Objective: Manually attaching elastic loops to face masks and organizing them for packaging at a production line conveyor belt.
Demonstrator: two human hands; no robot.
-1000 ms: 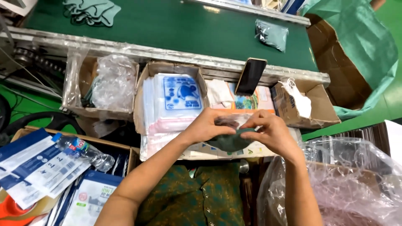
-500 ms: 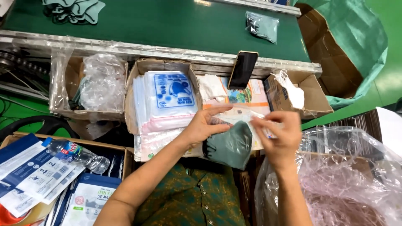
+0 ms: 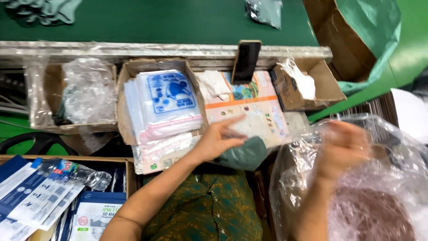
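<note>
A: What is your left hand (image 3: 218, 140) doing?

B: It lies on the soft grey-green cloth mask (image 3: 243, 154). Your fingers (image 3: 232, 122) are stretched out flat, not curled, and your palm presses on the mask's left end. The mask sits at the near edge of the surface, partly on the flat printed card sheet with orange and pale patches (image 3: 254, 111), just above your green patterned lap (image 3: 205, 209).

A: And your right hand (image 3: 343, 145)?

B: It is blurry. It is up over the big clear plastic bag (image 3: 379, 187) on your right side. I cannot tell if its fingers are open or closed, or if they hold anything.

A: What is near your left hand?

B: Just to the left is an open brown cardboard box (image 3: 127, 102) with a stack of clear plastic pouches with blue print (image 3: 167, 100) inside. Past the card sheet, a dark phone (image 3: 246, 60) stands leaning on the metal rail (image 3: 133, 49). To the right of the phone is a small open cardboard box (image 3: 312, 87) with white crumpled stuff in it.

A: Anything else?

B: At the far left is a box full of crinkly clear plastic (image 3: 84, 89). Near your left elbow is a box of blue and white flat packets (image 3: 35, 196). Behind the rail is a dark green belt (image 3: 169, 20).
</note>
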